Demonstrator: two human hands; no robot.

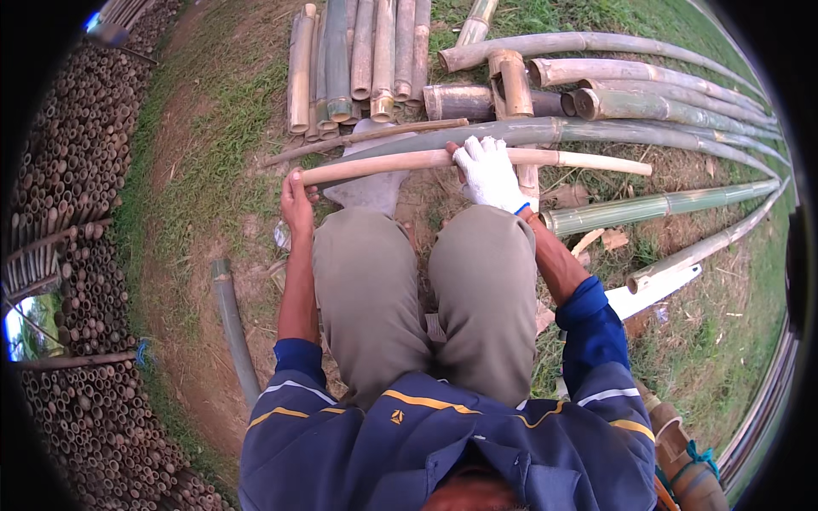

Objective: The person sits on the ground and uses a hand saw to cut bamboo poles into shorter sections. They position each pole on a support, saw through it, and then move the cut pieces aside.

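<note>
A pale bamboo strip (383,164) lies crosswise in front of my knees, its thin end reaching right. My bare left hand (297,198) grips its left end, thumb on top near the tip. My right hand (487,168), in a white glove with a blue cuff edge, is closed over the strip's middle, its thumb on the left side. Just beyond the strip, a long grey-green bamboo pole (588,130) runs to the right, and the gloved fingertips come close to it. Whether they touch the pole, I cannot tell.
Cut bamboo lengths (338,64) lie side by side ahead. A short upright bamboo piece (511,81) stands by a dark crosswise one. Several long poles (656,106) fan out right, near a white saw-like blade (656,292). Stacked bamboo (77,170) lines the left.
</note>
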